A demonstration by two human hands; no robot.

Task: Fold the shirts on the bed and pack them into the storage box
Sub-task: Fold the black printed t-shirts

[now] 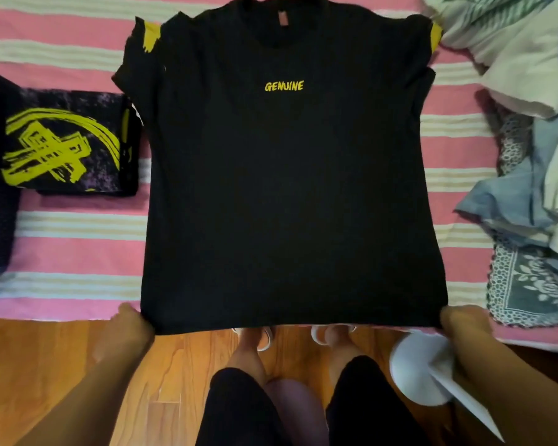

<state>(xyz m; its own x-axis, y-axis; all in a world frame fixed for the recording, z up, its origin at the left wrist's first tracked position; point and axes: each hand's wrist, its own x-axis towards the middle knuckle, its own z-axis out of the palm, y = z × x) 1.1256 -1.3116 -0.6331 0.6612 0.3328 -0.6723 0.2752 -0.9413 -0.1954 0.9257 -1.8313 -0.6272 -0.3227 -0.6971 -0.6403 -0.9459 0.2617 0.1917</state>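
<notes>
Black shirt (284, 175) spread flat, unfolded, centre frame; both hands' fingers pinching its hem corners: left hand (132, 326), right hand (461, 326). One folded shirt (68, 143) at left. Unfolded pile (525, 123) right. Box unseen.

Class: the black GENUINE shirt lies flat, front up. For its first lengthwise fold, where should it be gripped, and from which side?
Pinch one long side edge of the black shirt, at shoulder and hem, approaching from outside: it lies flat and spread, sleeves out.
</notes>
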